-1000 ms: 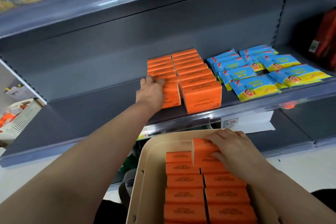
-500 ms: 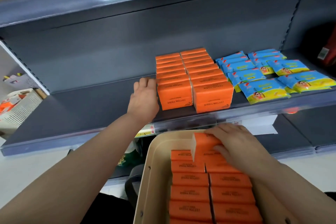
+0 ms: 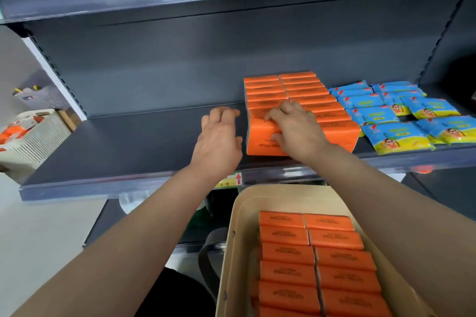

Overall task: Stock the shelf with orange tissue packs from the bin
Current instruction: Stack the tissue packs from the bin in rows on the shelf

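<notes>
Two rows of orange tissue packs (image 3: 296,85) stand on the grey shelf (image 3: 128,147), right of its middle. At the front of the left row, my right hand (image 3: 293,128) grips one orange pack (image 3: 260,136), fingers curled over its top and thumb on its front face. My left hand (image 3: 219,136) hovers just left of that pack, fingers loosely bent, holding nothing. Below, the beige bin (image 3: 239,239) holds two rows of orange packs (image 3: 316,265).
Blue and yellow packets (image 3: 396,134) lie on the shelf right of the orange rows. The shelf's left half is bare grey board. A white slatted basket (image 3: 33,141) sits beyond the shelf's left end. Another shelf hangs overhead.
My right hand has left the bin with an orange pack and brought it up to the front of the left shelf row. My left hand stays beside that row.
</notes>
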Demonstrator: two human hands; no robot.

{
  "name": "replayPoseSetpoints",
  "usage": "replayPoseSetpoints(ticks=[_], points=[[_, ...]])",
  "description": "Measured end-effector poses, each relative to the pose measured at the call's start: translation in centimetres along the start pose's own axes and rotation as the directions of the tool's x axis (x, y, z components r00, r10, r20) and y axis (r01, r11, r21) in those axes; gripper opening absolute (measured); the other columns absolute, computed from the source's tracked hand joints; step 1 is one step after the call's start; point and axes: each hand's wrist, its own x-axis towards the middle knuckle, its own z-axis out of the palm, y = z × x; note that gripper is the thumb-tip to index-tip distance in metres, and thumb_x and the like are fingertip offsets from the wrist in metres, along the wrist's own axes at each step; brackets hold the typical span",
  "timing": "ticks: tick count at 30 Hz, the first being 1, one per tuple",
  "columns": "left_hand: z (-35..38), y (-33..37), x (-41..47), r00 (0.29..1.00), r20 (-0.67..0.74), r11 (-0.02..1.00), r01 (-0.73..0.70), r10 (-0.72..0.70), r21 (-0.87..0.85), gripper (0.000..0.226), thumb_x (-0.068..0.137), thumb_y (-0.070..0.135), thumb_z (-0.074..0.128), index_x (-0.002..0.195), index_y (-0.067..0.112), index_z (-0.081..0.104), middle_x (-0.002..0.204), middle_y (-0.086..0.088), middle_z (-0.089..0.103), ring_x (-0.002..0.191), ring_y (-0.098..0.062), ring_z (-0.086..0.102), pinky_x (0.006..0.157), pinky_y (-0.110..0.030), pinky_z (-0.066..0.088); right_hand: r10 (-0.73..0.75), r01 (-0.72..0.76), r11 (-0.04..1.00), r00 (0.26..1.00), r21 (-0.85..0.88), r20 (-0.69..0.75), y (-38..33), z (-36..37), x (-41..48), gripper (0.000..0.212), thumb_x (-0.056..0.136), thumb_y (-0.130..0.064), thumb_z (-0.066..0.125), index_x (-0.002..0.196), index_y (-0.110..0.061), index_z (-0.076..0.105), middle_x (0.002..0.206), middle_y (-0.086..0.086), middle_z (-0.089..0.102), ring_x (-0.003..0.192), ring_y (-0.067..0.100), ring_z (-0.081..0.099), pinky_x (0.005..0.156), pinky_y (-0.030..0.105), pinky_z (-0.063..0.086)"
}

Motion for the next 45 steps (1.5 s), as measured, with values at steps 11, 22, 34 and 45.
replayPoseSetpoints(ticks=[11, 22, 34, 45], points=[[0.7, -0.3, -0.5, 0.999, 0.043, 1.0, -0.003, 0.004, -0.025, 0.049, 0.093, 0.011, 0.053, 0.139, 0.016, 0.037, 0.143, -0.001, 0.031, 0.127, -0.02, 0.029, 0.087, -0.036, 0.046, 0.032, -0.013, 0.977, 0.995, -0.213, 0.09, 0.0, 1.0, -0.4, 0.049, 0.088, -0.019, 0.062, 0.134, -0.025, 0.047, 0.129, 0.005, 0.049, 0.124, 0.027, 0.039, 0.096, 0.044, 0.034], [1.8, 1.4, -4.8, 0.966, 0.187, 0.984, -0.166, 0.177, -0.071, 0.041, 0.092, 0.017, 0.056, 0.132, 0.02, 0.047, 0.137, 0.002, 0.041, 0.125, -0.017, 0.036, 0.092, -0.031, 0.043, -0.08, 0.083, 0.995, 0.995, -0.058, 0.055, 1.3, -1.1, -12.5, 0.044, 0.071, -0.014, 0.078, 0.113, -0.02, 0.065, 0.112, 0.002, 0.061, 0.104, 0.027, 0.054, 0.081, 0.04, 0.043], [5.3, 3.8, -16.2, 0.582, 0.746, 0.945, -0.232, 0.324, -0.23, 0.036, 0.089, 0.037, 0.062, 0.121, 0.02, 0.057, 0.123, 0.005, 0.056, 0.114, -0.01, 0.052, 0.094, -0.024, 0.042, -0.007, -0.084, 0.978, 0.9, 0.19, 0.436, 2.4, -1.9, -28.7, 0.042, 0.08, -0.049, 0.066, 0.118, -0.032, 0.058, 0.119, -0.014, 0.049, 0.115, 0.006, 0.043, 0.097, 0.023, 0.035], [4.9, 4.5, -16.9, 0.571, 0.781, 0.967, -0.161, 0.253, -0.195, 0.033, 0.091, 0.041, 0.058, 0.12, 0.025, 0.056, 0.124, 0.008, 0.055, 0.114, -0.01, 0.051, 0.098, -0.03, 0.044, 0.088, -0.19, 0.976, 0.798, 0.11, 0.596, 2.4, -0.9, -28.7, 0.054, 0.087, -0.055, 0.055, 0.135, -0.032, 0.045, 0.134, -0.01, 0.051, 0.122, 0.011, 0.047, 0.099, 0.029, 0.038]])
